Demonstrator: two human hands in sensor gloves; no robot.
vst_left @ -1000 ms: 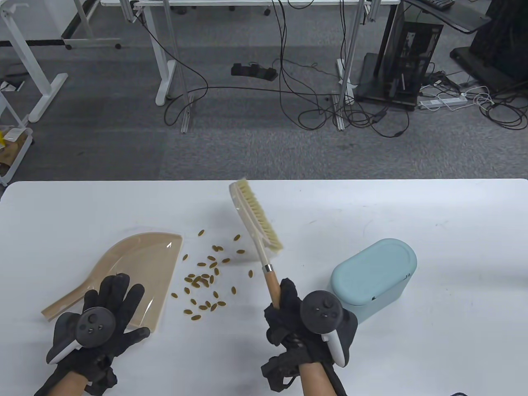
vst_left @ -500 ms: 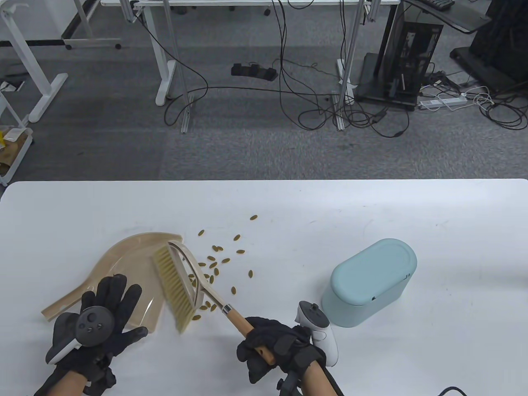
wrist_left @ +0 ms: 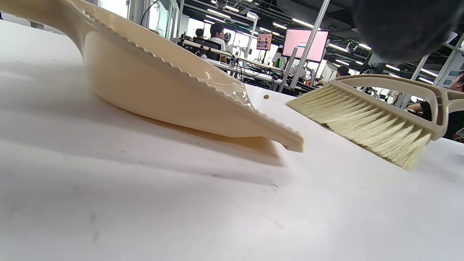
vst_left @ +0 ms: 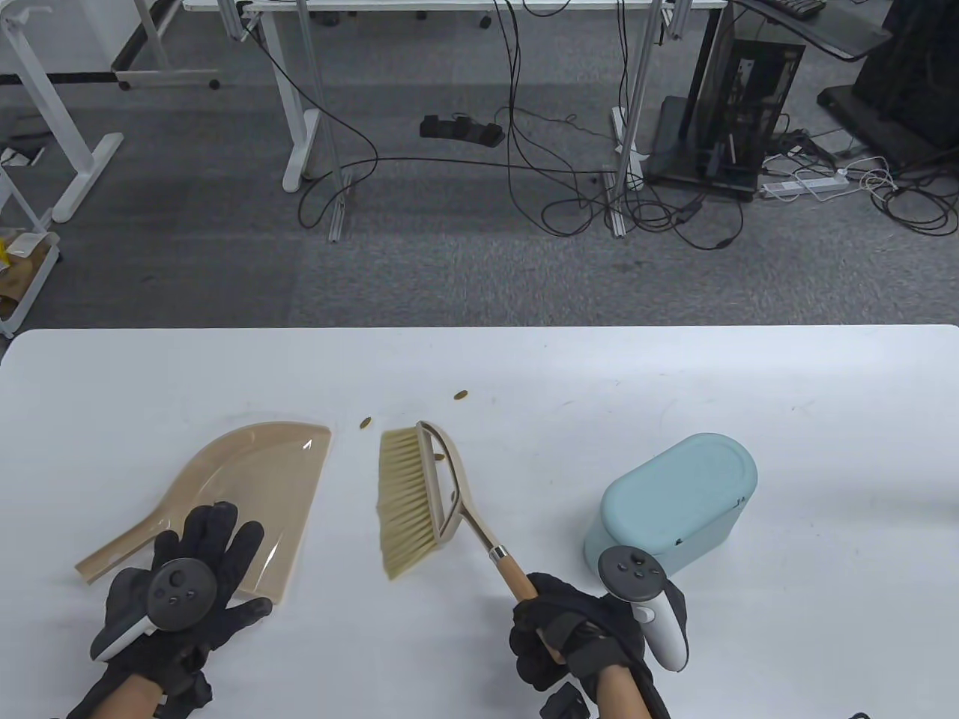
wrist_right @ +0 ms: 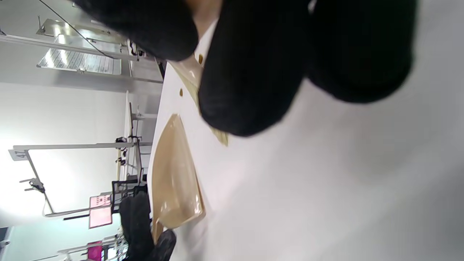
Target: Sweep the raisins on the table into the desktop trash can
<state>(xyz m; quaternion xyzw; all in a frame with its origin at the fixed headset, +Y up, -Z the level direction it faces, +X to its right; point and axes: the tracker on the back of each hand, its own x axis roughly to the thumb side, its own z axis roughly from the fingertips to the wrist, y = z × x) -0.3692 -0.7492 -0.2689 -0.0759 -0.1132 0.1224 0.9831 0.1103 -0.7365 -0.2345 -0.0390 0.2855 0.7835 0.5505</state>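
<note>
A beige dustpan (vst_left: 255,479) lies on the white table (vst_left: 824,419) at the left, its mouth facing right. My left hand (vst_left: 198,569) rests flat on its near part with fingers spread. My right hand (vst_left: 573,636) grips the wooden handle of a beige brush (vst_left: 412,502). The brush head is tilted just right of the dustpan's mouth, bristles pointing left. Only three raisins show: one (vst_left: 365,424) near the dustpan's far corner, one (vst_left: 460,395) farther back, one (vst_left: 438,457) inside the brush frame. The light blue trash can (vst_left: 674,502) stands shut, right of the brush.
In the left wrist view the dustpan's toothed edge (wrist_left: 203,83) and the bristles (wrist_left: 366,123) sit close together above the table. The table's far edge (vst_left: 479,328) drops to a floor with desk legs and cables.
The brush swung from upright over the raisins down to the dustpan's mouth, then back right. The pile of raisins between dustpan and brush is no longer in view. The left hand stayed.
</note>
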